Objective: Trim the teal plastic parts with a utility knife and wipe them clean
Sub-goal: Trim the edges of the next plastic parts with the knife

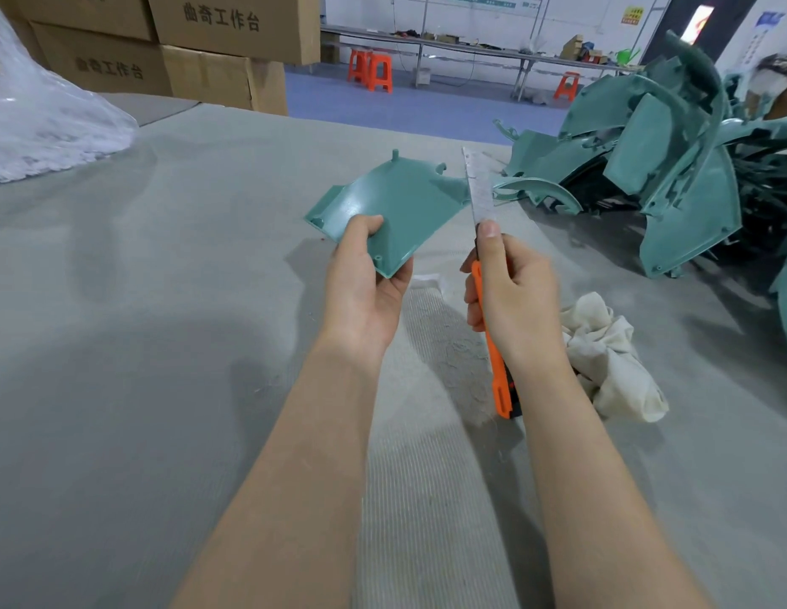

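Observation:
My left hand grips a flat, curved teal plastic part by its near corner, thumb on top, holding it above the table. My right hand grips an orange utility knife. Its long blade is extended and points up and away, just right of the part's right edge; the thumb presses near the blade's base. A crumpled off-white cloth lies on the table to the right of my right wrist.
A large heap of teal plastic parts fills the table's right side. The table has a grey felt-like cover. A clear plastic bag sits far left, stacked cardboard boxes behind it. Orange stools stand in the background.

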Action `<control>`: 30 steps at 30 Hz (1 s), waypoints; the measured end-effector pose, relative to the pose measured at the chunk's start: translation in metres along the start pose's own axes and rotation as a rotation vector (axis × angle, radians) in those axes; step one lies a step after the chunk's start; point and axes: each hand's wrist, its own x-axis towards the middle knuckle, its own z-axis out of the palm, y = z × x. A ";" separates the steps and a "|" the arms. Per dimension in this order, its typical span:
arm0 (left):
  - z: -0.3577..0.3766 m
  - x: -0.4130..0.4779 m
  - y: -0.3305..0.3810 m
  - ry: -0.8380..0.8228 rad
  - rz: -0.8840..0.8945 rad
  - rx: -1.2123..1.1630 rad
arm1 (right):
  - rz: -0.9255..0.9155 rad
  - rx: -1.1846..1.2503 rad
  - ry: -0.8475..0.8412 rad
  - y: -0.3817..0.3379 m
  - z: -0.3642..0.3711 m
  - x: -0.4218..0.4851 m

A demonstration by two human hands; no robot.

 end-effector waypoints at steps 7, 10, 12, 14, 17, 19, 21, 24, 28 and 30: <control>-0.001 0.001 0.000 0.014 0.016 0.014 | -0.089 -0.096 -0.111 0.000 0.010 -0.005; -0.002 0.001 0.001 0.027 0.027 -0.004 | -0.116 -0.124 -0.177 -0.003 0.013 -0.008; -0.003 0.003 0.001 0.029 0.037 0.006 | -0.135 -0.157 -0.226 -0.003 0.015 -0.010; -0.004 0.003 0.001 0.040 0.040 0.008 | -0.123 -0.160 -0.220 -0.003 0.015 -0.010; -0.005 0.003 0.002 0.085 0.039 -0.013 | -0.074 -0.124 -0.084 -0.003 0.009 -0.004; -0.006 0.003 0.002 0.099 0.041 -0.023 | -0.042 -0.088 0.020 -0.003 0.002 0.000; -0.005 0.002 0.001 0.091 0.047 -0.009 | -0.027 -0.068 0.059 -0.004 -0.003 0.002; -0.004 0.002 -0.002 0.060 0.079 0.062 | -0.035 -0.059 -0.029 -0.008 0.000 -0.002; -0.002 0.003 -0.004 0.001 0.143 0.190 | -0.048 -0.047 -0.077 -0.012 0.010 -0.006; -0.002 0.004 -0.005 -0.027 0.153 0.243 | -0.043 -0.029 -0.043 -0.012 0.008 -0.005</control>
